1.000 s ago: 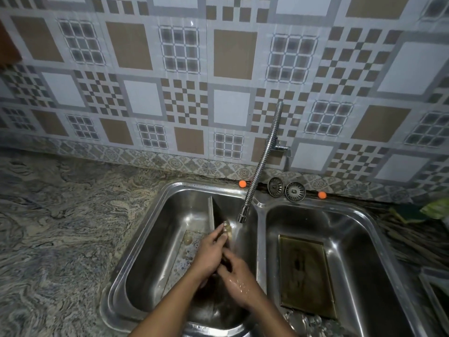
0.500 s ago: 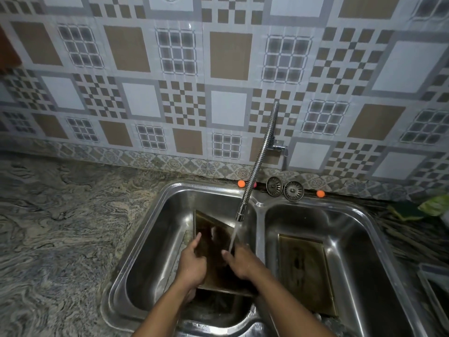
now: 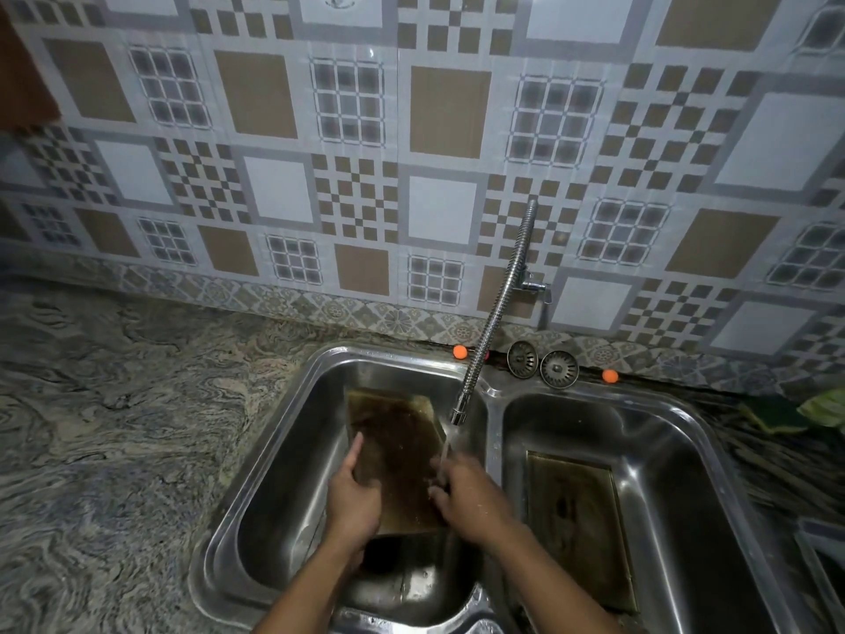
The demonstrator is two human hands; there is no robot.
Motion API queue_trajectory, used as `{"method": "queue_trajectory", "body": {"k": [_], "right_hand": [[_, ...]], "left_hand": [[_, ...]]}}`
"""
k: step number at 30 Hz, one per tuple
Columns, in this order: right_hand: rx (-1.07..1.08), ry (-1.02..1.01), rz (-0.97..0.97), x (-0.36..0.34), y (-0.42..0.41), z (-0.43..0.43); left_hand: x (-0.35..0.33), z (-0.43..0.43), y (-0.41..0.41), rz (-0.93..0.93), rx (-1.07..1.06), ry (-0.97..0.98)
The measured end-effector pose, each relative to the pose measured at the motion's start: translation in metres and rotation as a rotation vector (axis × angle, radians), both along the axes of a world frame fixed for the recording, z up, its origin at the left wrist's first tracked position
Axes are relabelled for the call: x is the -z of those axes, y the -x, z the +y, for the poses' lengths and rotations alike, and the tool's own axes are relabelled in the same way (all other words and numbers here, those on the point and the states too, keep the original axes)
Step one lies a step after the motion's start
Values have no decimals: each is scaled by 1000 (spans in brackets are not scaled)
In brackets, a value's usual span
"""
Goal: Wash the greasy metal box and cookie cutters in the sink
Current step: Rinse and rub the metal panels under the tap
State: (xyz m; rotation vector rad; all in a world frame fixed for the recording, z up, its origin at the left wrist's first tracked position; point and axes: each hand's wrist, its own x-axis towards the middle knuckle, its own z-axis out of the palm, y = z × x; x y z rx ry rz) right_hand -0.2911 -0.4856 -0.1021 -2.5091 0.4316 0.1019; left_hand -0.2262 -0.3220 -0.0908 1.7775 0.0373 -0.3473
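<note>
The sink (image 3: 292, 487) is stainless steel, smooth and glossy, throwing back soft glints along its walls; the metal box (image 3: 398, 455) in the left basin looks nothing like it, its sheet metal dull brown under a greasy, patchy film, paler and yellowish at the top rim; in the right basin a flat tray (image 3: 571, 510) shows the same tarnished, matt brown with dark blotches; the tap hose (image 3: 498, 313) is ribbed bright metal, shiny chrome; two strainers (image 3: 558, 369) behind it are duller grey metal; the wall tiles (image 3: 450, 112) are glazed, smooth, faintly gleaming; the countertop (image 3: 114, 427) is veined stone with a low polish; the green sponge (image 3: 772, 414) looks matt and coarse.
</note>
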Motion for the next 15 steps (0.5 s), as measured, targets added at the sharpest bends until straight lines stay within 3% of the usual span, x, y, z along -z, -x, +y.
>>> {"method": "queue_trajectory", "body": {"k": [2,5,7,12,15], "right_hand": [[119,-35,-15,5,6,-13],[249,-485,41,9,0,-19],[336,-628,4,12,-5,-22],[302,-427,-123,2,-14,-20],[264,-246,-161,1,-17,-13]], "left_hand": [[-4,3,-5,-76,4,0],[-9,6,-10,-217,75,-26],[-5,10,-14,-277,140,-68],[1,19,-35,-404,212,-277],[7,17,-45,-352,148,-297]]}}
